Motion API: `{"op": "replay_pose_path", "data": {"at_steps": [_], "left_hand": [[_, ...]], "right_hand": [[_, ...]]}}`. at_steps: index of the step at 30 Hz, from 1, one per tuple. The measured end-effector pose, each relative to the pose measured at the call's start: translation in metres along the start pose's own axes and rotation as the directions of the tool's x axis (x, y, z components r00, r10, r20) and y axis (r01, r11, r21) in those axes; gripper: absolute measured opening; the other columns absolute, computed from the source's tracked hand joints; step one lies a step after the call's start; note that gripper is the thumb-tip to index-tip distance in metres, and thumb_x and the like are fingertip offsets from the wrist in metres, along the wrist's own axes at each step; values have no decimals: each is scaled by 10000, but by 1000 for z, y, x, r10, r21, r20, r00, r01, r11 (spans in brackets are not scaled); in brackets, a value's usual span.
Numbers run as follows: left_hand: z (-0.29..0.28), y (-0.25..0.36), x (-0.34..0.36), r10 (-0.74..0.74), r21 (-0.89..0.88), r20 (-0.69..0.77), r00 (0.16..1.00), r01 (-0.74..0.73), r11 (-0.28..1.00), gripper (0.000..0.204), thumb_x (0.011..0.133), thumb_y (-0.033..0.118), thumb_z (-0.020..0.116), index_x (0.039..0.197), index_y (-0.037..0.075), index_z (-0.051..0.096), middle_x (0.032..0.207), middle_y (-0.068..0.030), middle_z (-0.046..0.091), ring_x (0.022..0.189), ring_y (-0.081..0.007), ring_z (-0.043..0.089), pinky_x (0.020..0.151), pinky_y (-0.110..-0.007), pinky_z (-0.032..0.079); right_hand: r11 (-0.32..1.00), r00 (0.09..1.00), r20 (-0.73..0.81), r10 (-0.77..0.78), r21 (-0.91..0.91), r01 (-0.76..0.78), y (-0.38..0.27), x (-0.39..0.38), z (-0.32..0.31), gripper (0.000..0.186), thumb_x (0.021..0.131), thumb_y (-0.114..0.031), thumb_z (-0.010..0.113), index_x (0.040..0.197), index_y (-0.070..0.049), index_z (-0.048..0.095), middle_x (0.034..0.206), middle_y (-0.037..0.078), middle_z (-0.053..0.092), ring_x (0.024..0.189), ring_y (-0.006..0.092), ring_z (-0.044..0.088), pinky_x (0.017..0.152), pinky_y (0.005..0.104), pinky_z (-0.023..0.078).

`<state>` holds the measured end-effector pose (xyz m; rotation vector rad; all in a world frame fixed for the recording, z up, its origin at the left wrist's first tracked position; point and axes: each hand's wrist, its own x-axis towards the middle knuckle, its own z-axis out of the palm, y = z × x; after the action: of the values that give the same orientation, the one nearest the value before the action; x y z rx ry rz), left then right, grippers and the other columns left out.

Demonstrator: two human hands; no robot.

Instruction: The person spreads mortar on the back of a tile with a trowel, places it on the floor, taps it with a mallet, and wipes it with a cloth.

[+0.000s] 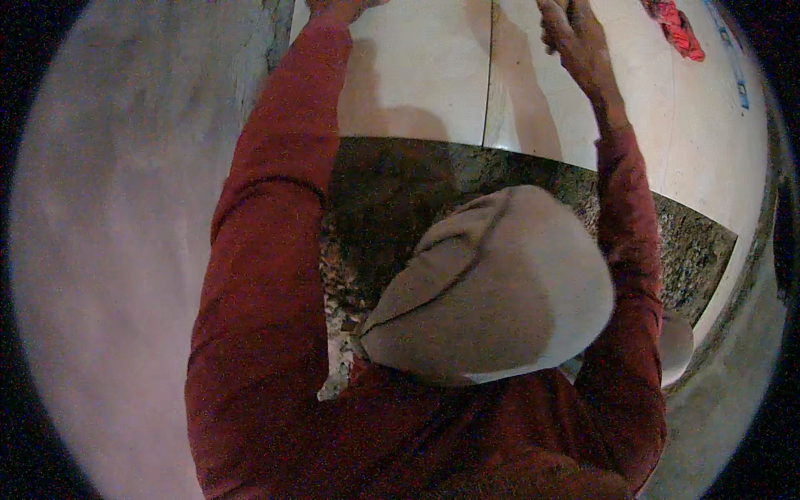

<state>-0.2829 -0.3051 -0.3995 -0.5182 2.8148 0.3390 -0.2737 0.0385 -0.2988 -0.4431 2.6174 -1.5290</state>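
Head view, looking steeply down: both arms in dark red sleeves [267, 275] stretch up and away toward the pale cabinet doors [417, 75] at the top of the picture.

The right hand [575, 37] is up at the top edge, its back toward the camera, fingers [557, 25] bent and bunched close together against the pale right-hand door panel [583, 108]. The fingertips run past the frame edge, so whether they pinch anything or merely press on the panel, I cannot tell. Nothing shows inside the hand.

The left hand [337, 8] is barely in view, just the wrist and heel of it at the upper border above the left panel. Its fingers are cut off; open, closed or holding something, I cannot tell.

The cabinet doors stand as two pale panels side by side, split by a thin dark seam [488, 75] that runs up and down the picture, slightly bowed by the lens. Their long edges follow that same line, and each hand sits over its own panel, one on either side of the seam.

Below the panels lies a speckled dark stone countertop [692, 242], its front edge curving across. A grey cloth-covered rounded shape [508, 292] fills the middle, between the two arms. A bright red cloth [677, 25] hangs at upper right, well apart from the right hand. A pale wall [108, 250] fills the left side.
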Motion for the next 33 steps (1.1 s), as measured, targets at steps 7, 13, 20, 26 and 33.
{"op": "replay_pose_path", "data": {"at_steps": [7, 13, 20, 26, 33], "left_hand": [[4, -17, 0, 136, 122, 106, 985, -149, 981, 1155, 823, 583, 748, 1593, -5, 118, 1652, -275, 78, 1506, -458, 178, 1206, -524, 260], [-7, -11, -36, 198, 162, 160, 967, -224, 961, 1290, 750, 610, 800, 1598, 0, 43, 1655, -279, 0, 1517, -481, 80, 1227, -524, 198], [21, -20, -7, 245, 107, 129, 961, -259, 960, 1331, 723, 645, 803, 1593, -13, 40, 1652, -287, -16, 1516, -492, 57, 1223, -539, 193], [97, -41, 22, 310, 115, -64, 948, -302, 946, 1266, 659, 716, 789, 1603, 111, 202, 1646, -258, 155, 1495, -498, 180, 1204, -578, 238], [124, 33, -18, -12, 46, -295, 955, 27, 999, 1063, 713, 710, 752, 1463, 24, 441, 1527, -243, 402, 1380, -490, 411, 1099, -575, 393]], "right_hand": [[909, 974, 184, -134, -368, 194, 21, -73, -28, 336, 1012, -328, 607, 1148, -28, 543, 856, 208, 642, 763, 341, 629, 697, 412, 503], [849, 926, 377, -13, -486, 210, 78, -103, -6, 328, 994, -361, 603, 1129, -76, 515, 853, 257, 679, 813, 471, 673, 688, 558, 522], [888, 957, 291, -5, -439, 138, 50, -110, -16, 322, 988, -347, 604, 1137, -81, 501, 800, 225, 673, 776, 466, 667, 672, 545, 527], [847, 932, 355, 69, -515, 134, 105, -137, 1, 395, 998, -364, 593, 1211, -42, 509, 806, 236, 672, 746, 448, 671, 624, 521, 512], [987, 943, 292, 160, -25, -160, 32, -113, 0, 314, 1047, -367, 538, 1107, -58, 545, 726, 34, 554, 570, 116, 509, 482, 307, 405]]}}
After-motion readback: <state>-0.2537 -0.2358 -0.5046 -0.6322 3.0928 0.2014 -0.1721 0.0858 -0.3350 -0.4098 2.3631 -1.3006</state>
